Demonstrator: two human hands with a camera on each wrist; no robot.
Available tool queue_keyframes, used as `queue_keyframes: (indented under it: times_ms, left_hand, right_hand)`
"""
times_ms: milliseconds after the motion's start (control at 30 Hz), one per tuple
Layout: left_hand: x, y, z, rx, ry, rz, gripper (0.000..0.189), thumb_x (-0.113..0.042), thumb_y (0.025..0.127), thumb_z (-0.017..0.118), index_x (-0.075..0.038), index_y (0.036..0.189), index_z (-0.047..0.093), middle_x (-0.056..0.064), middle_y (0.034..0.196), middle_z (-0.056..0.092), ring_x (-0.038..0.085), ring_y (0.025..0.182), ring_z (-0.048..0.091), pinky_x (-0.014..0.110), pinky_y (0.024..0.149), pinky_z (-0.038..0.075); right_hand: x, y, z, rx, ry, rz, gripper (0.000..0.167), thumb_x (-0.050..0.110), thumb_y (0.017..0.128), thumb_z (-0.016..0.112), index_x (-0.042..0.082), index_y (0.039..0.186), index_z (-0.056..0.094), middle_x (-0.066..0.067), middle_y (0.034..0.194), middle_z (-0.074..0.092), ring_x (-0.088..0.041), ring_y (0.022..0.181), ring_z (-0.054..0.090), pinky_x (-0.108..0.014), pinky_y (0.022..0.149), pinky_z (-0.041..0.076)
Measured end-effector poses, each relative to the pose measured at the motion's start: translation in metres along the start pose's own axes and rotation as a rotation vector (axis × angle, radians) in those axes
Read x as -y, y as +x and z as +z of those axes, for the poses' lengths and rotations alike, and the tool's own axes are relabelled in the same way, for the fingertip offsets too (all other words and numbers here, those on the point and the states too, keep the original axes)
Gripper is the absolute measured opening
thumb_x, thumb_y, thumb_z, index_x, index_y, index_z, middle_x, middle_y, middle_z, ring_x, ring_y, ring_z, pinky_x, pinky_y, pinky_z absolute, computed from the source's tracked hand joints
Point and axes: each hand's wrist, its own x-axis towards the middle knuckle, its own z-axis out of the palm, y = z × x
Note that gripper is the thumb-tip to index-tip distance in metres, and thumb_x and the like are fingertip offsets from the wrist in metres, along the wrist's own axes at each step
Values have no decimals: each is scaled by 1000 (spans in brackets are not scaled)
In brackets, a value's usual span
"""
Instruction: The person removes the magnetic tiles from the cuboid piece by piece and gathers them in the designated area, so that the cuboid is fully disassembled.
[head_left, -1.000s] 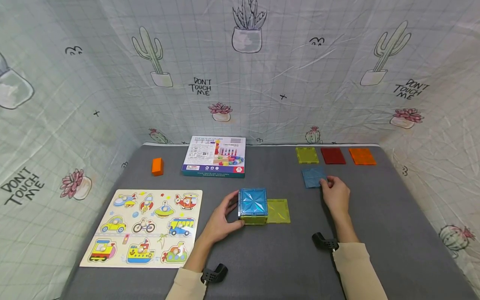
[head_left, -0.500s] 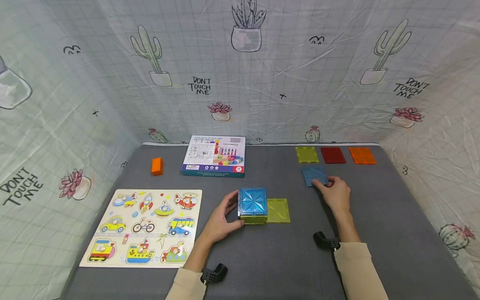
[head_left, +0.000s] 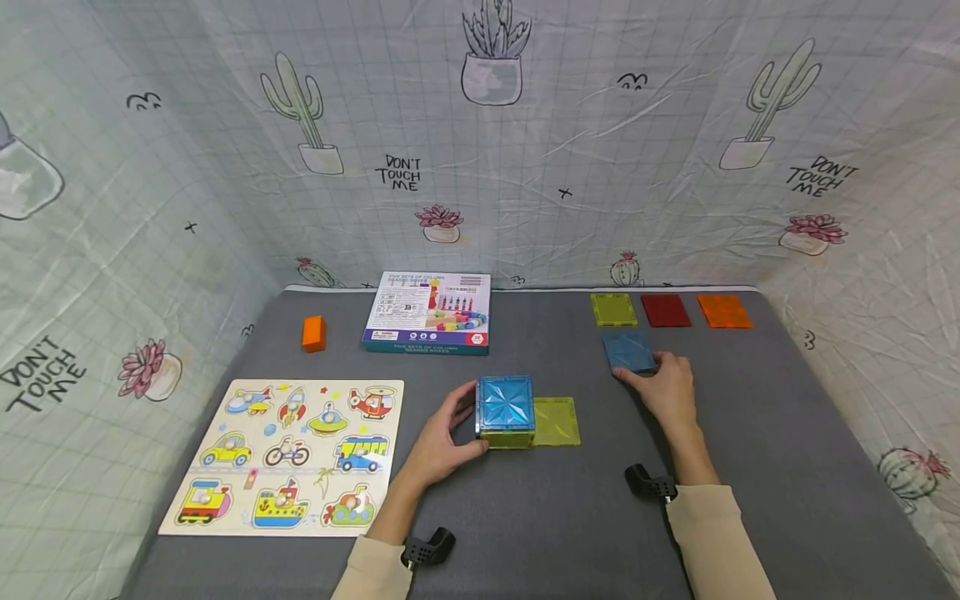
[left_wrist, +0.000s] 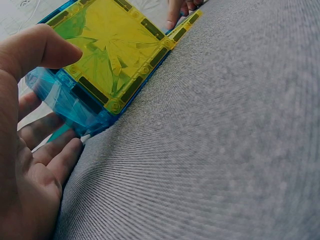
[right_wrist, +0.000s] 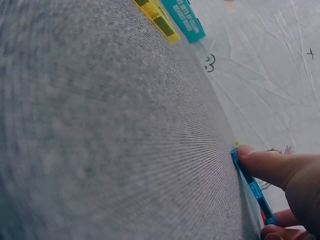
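Observation:
A cube of magnetic tiles stands mid-table, with a blue top and a yellow front. My left hand holds it from the left, thumb on the yellow front face and fingers at the blue side. Flat against the cube's right side lies a yellow magnetic tile. Farther right, my right hand grips a blue magnetic tile between thumb and fingers. In the right wrist view, the thumb is at one end of this blue tile, fingertips at the other.
Yellow, red and orange tiles lie along the back right edge. A boxed toy set and an orange block are at the back left. A vehicle puzzle board lies at the left.
My right thumb has slid left along the blue tile's near edge to its left corner, while the fingers stay at the right. The left hand and cube have not moved.

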Motion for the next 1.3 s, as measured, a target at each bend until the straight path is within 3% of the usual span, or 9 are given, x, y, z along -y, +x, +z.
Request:
queue_keyframes:
  times_ms: [833, 1300]
  left_hand:
    - [5, 1, -1, 0, -6, 8, 87, -15, 81, 78, -32, 153, 33, 0, 160, 38, 27, 144, 44, 40, 119, 40]
    - [5, 1, 0, 3, -3, -6, 87, -15, 80, 78, -32, 153, 33, -2, 160, 38, 25, 145, 44, 39, 120, 39]
  right_hand:
    - [1, 1, 1, -9, -18, -35, 86, 47, 86, 74, -14, 139, 47, -36, 130, 42, -49, 113, 47, -65, 103, 43]
    - [5, 0, -9, 13, 15, -24, 94, 54, 87, 70, -12, 145, 39, -33, 130, 43, -43, 115, 44, -62, 105, 42]
